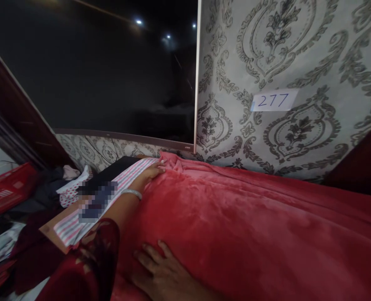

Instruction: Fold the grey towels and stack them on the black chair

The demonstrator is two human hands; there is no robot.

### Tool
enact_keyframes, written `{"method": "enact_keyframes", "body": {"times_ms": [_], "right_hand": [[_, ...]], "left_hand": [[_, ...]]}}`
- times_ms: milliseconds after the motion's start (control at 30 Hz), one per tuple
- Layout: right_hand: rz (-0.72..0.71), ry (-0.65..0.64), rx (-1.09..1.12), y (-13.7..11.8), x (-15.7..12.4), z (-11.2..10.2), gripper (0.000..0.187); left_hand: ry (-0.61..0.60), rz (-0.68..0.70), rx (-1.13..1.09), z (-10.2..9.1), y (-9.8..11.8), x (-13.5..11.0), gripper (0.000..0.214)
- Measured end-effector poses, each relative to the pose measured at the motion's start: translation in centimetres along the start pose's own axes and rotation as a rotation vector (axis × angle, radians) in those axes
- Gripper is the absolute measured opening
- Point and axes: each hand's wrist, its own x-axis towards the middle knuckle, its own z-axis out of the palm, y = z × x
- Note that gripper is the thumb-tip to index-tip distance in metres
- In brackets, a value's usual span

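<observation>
A red plush blanket [235, 217] covers the bed from the middle to the right edge of view. My left hand [152, 172], with a silver bangle on the wrist and a dark red patterned sleeve on the arm, reaches to the blanket's far left corner. Its fingers lie stretched along the blanket's edge, where it meets a pink and white striped sheet [123, 184]. My right hand [162, 271] rests flat on the blanket at the bottom, fingers spread and holding nothing.
Patterned grey wallpaper [267, 50] with a paper label reading 277 [273, 100] backs the bed. A dark panel [104, 71] fills the upper left. Left of the bed lie a red box [6, 190], piled clothes [66, 184] and a black item.
</observation>
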Motion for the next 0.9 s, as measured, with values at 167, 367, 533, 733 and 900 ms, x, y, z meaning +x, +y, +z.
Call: {"method": "enact_keyframes", "body": {"times_ms": [167,367,533,733,900], "right_hand": [[0.020,0.014,-0.019,0.1,0.0,0.3,0.049],[-0.010,0.038,-0.067,0.5,0.0,0.8,0.056],[0.001,0.021,-0.033,0.0,-0.1,0.1,0.052],[0.025,0.011,0.030,-0.7,-0.4,-0.9,0.058],[0.039,-0.052,0.046,-1.2,-0.6,-1.6,0.063]], "left_hand": [[0.104,0.062,0.132,1.8,-1.4,0.6,0.036],[0.174,0.094,0.335,2.7,-2.8,0.5,0.031],[0.164,0.095,0.454,1.7,-1.9,-0.3,0.033],[-0.008,0.220,0.600,3.0,-2.3,-3.0,0.048],[-0.114,0.158,0.563,2.3,-0.8,-3.0,0.054]]}}
